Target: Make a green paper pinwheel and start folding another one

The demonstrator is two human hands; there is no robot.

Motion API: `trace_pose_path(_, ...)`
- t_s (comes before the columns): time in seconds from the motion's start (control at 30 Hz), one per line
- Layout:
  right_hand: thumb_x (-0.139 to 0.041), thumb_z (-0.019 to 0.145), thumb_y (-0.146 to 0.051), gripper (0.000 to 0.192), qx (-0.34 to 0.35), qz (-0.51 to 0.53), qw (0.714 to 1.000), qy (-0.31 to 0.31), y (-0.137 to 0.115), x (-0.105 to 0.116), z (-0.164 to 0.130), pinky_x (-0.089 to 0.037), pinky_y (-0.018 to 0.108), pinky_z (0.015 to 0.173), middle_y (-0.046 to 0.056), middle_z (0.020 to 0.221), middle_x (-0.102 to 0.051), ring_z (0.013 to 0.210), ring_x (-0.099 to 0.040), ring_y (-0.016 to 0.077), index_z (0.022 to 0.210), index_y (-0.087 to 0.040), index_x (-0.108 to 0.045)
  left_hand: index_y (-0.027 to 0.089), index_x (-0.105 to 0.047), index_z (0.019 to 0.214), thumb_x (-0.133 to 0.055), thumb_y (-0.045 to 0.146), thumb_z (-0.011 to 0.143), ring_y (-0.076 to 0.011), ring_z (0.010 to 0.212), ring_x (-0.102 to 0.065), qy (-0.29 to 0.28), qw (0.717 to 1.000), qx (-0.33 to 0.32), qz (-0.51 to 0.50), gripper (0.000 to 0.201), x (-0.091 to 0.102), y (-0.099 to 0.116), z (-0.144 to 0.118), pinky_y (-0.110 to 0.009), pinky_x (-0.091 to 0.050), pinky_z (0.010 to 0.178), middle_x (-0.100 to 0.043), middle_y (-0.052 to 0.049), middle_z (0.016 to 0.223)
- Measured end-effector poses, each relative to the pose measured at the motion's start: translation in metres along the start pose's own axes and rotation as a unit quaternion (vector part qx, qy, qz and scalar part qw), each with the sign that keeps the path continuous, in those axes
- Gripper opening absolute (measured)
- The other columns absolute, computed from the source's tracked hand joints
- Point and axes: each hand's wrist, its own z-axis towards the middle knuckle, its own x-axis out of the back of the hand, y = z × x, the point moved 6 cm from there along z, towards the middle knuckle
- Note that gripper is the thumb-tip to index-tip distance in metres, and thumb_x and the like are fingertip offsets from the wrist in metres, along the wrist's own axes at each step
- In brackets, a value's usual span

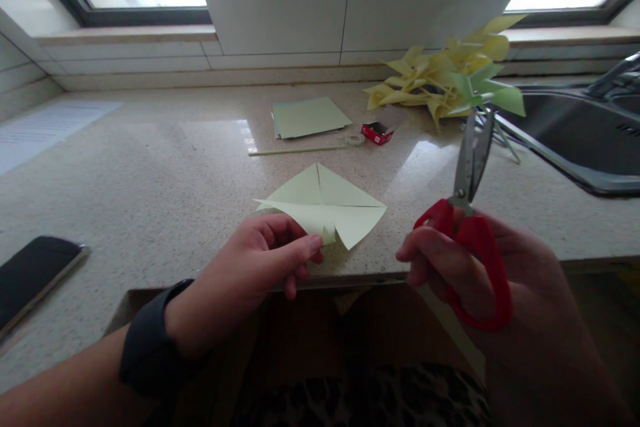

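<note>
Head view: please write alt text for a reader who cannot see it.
A left hand pinches a pale green cut paper square over a counter, and the right hand holds red scissors upright, blades nearly shut. Behind lie paper pinwheels, paper sheets, a stick, tape, a red box; a phone at left.

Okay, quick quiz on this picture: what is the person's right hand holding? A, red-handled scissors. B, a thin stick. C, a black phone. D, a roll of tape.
A: the right hand grips the red-handled scissors, blades pointing up and nearly shut, while the left hand pinches the pale green cut paper.
</note>
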Motion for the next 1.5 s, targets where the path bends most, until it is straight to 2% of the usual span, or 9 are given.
trace_pose_path(0.07, -0.079, 0.080, -0.044, 0.024, 0.049, -0.004, 0.998, 0.031, -0.010, -0.006, 0.006, -0.046, 0.026, 0.046, 0.001, 0.065, -0.067, 0.053, -0.057, 0.0134, 0.076, -0.026, -0.064, 0.015, -0.068, 0.080, -0.074, 0.041, 0.085, -0.0044, 0.045, -0.052, -0.002, 1.000, 0.001, 0.007, 0.027, 0.000, 0.000, 0.000, -0.014, -0.040, 0.042, -0.061, 0.004, 0.063)
trace_pose_path(0.13, -0.083, 0.076, -0.039, 0.025, 0.057, 0.014, 0.998, 0.018, -0.013, -0.019, 0.013, -0.046, 0.025, 0.048, 0.000, 0.066, -0.067, 0.055, -0.058, 0.0127, 0.075, -0.024, -0.063, 0.015, -0.068, 0.080, -0.075, 0.041, 0.085, -0.0042, 0.045, -0.052, -0.003, 1.000, -0.001, 0.009, 0.027, 0.000, -0.001, 0.000, -0.014, -0.041, 0.043, -0.060, 0.004, 0.063)
trace_pose_path(0.27, -0.084, 0.073, -0.038, 0.028, -0.009, 0.037, 0.995, -0.097, -0.002, -0.047, 0.020, -0.043, 0.023, 0.046, -0.002, 0.064, -0.064, 0.054, -0.053, 0.0108, 0.073, -0.021, -0.060, 0.015, -0.068, 0.083, -0.075, 0.043, 0.085, -0.0044, 0.046, -0.051, -0.006, 1.000, -0.005, 0.004, 0.029, -0.001, -0.002, -0.001, -0.015, -0.041, 0.044, -0.061, 0.003, 0.065)
trace_pose_path(0.4, -0.085, 0.072, -0.035, 0.027, -0.055, 0.080, 0.984, -0.147, 0.007, -0.056, 0.017, -0.045, 0.023, 0.052, -0.002, 0.069, -0.067, 0.059, -0.057, 0.0113, 0.078, -0.020, -0.063, 0.014, -0.067, 0.086, -0.074, 0.044, 0.085, -0.0048, 0.047, -0.051, -0.014, 1.000, -0.001, 0.006, 0.030, -0.002, -0.003, 0.000, -0.015, -0.041, 0.044, -0.062, 0.002, 0.069)
trace_pose_path(0.53, -0.086, 0.071, -0.032, 0.028, -0.078, 0.109, 0.978, -0.160, 0.012, -0.058, 0.015, -0.045, 0.021, 0.053, -0.002, 0.070, -0.067, 0.061, -0.058, 0.0108, 0.080, -0.019, -0.062, 0.014, -0.067, 0.088, -0.073, 0.046, 0.085, -0.0056, 0.051, -0.052, -0.023, 0.999, -0.005, 0.023, 0.032, -0.004, -0.001, -0.001, -0.016, -0.042, 0.045, -0.063, 0.001, 0.073)
trace_pose_path(0.83, -0.082, 0.075, -0.032, 0.025, -0.065, 0.109, 0.979, -0.157, 0.011, -0.058, 0.017, -0.042, 0.020, 0.052, -0.003, 0.069, -0.065, 0.059, -0.055, 0.0087, 0.080, -0.018, -0.062, 0.014, -0.069, 0.096, -0.070, 0.049, 0.087, -0.0066, 0.055, -0.051, -0.038, 0.997, -0.008, 0.061, 0.036, -0.006, 0.001, -0.001, -0.015, -0.042, 0.046, -0.064, 0.000, 0.077)
trace_pose_path(1.1, -0.088, 0.067, -0.027, 0.030, -0.066, 0.113, 0.980, -0.150, 0.014, -0.056, 0.018, -0.042, 0.019, 0.053, -0.005, 0.068, -0.064, 0.059, -0.054, 0.0086, 0.077, -0.018, -0.062, 0.015, -0.069, 0.089, -0.069, 0.050, 0.087, -0.0063, 0.050, -0.054, -0.029, 0.998, -0.015, 0.057, 0.035, -0.005, 0.000, -0.001, -0.017, -0.043, 0.046, -0.064, 0.001, 0.074)
trace_pose_path(1.5, -0.089, 0.066, -0.027, 0.030, -0.082, 0.117, 0.977, -0.160, 0.013, -0.058, 0.019, -0.043, 0.020, 0.053, -0.005, 0.069, -0.064, 0.060, -0.055, 0.0094, 0.079, -0.019, -0.063, 0.015, -0.067, 0.083, -0.072, 0.050, 0.085, -0.0055, 0.047, -0.054, -0.007, 0.997, -0.003, 0.072, 0.035, -0.002, -0.003, -0.003, -0.015, -0.041, 0.042, -0.063, 0.003, 0.068)
